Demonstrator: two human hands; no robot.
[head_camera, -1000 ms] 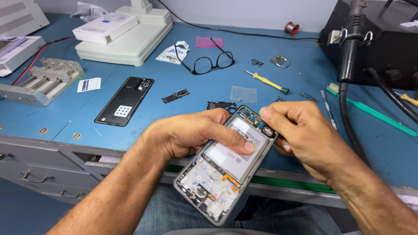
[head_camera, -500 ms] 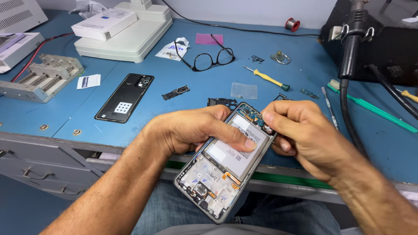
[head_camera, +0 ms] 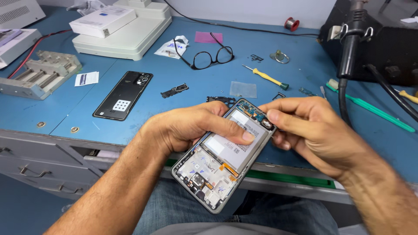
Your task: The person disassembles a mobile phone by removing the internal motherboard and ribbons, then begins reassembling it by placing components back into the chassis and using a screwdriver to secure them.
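Hands meet over an opened phone (head_camera: pixel 222 161), its back removed, held above the lap at the near edge of the blue surface (head_camera: pixel 174 104). The left hand (head_camera: pixel 187 128) grips the phone's frame, a fingertip pressing on the battery. The right hand (head_camera: pixel 313 130) has closed in slightly over the last second, and its fingers (head_camera: pixel 278 118) now pinch at the camera corner, seemingly working a small part there. Beyond the phone lies its black back cover (head_camera: pixel 124 95), to the left. Farther off rest black glasses (head_camera: pixel 211 56) and a yellow screwdriver (head_camera: pixel 264 78). Right of the phone stands a dark soldering station (head_camera: pixel 374 43); far left, a white flat machine (head_camera: pixel 126 32) carries a box.
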